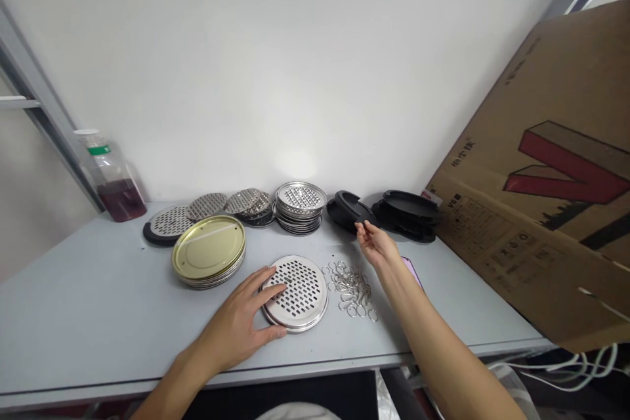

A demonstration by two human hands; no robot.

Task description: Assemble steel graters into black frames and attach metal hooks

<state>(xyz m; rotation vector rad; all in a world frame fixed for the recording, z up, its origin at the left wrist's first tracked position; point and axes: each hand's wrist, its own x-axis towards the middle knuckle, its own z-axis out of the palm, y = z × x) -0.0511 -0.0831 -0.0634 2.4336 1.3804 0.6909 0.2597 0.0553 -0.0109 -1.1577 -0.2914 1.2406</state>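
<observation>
My left hand (246, 308) lies with fingers spread on a round metal grater plate (297, 290), its thumb at the near rim. The plate has slotted holes and sits on what looks like another metal disc. My right hand (377, 243) is closed, thumb and fingers pinching the near edge of a black round plastic base (350, 206), which leans tilted on others like it. Between my hands lies a loose pile of metal rings (352, 289). Behind the plate stands a stack of metal grater discs (300, 200).
At left are a stack of gold-coloured round lids (209, 247), a black-rimmed grater (170, 223) and loose grater discs (207, 206). A bottle of dark red liquid (121, 193) stands in the left corner. More black bases (408, 210) sit near a large cardboard box (492, 197). A phone (412, 270) lies partly behind my right forearm.
</observation>
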